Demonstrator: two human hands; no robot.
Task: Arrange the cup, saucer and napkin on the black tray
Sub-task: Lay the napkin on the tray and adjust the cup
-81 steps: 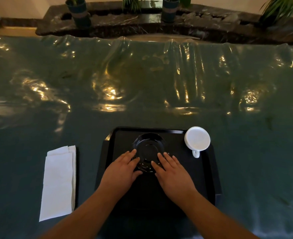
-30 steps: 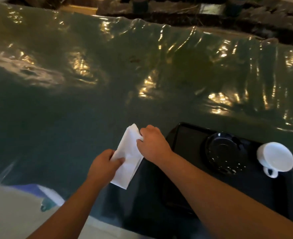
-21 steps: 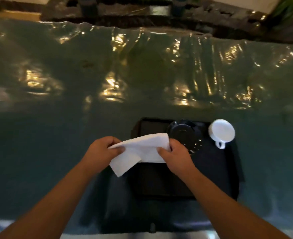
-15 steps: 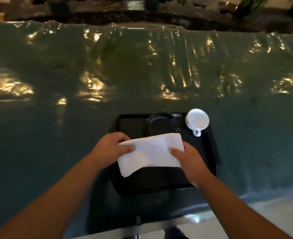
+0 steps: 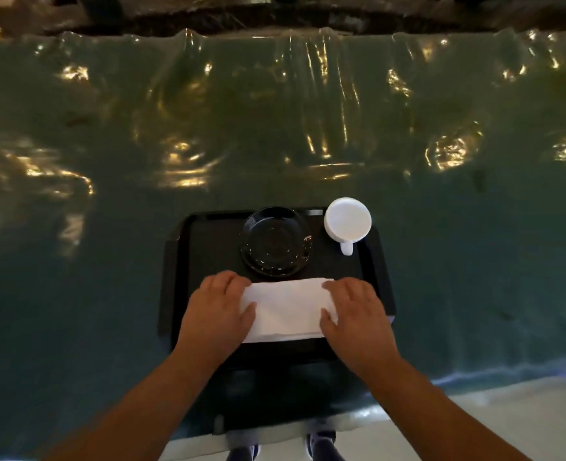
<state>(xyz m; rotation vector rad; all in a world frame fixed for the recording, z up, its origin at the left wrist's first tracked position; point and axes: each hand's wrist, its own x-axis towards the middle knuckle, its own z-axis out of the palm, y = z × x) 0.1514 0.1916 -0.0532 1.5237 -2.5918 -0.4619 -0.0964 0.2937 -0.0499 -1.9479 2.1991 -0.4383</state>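
We see the left hand (image 5: pixel 220 311) and right hand (image 5: pixel 354 311) flat and open on the napkin's (image 5: pixel 286 309) 2 ends on the black tray (image 5: pixel 208 241), saucer (image 5: pixel 276 246) and cup (image 5: pixel 347 222) behind.

A wide table (image 5: pixel 75 294) fills nearly the whole view, covered by a dark teal cloth under a sheet of clear plastic (image 5: pixel 308 111). The plastic is wrinkled and rippled, mostly toward the far side, and it throws back warm yellow glints of light (image 5: pixel 181 181) in scattered patches — the room itself looks dim. Beyond the far edge runs a dark, glossy ledge (image 5: pixel 275 18), too blurred to make out further. At the near edge, a strip of pale floor (image 5: pixel 507 410) shows below the cloth.
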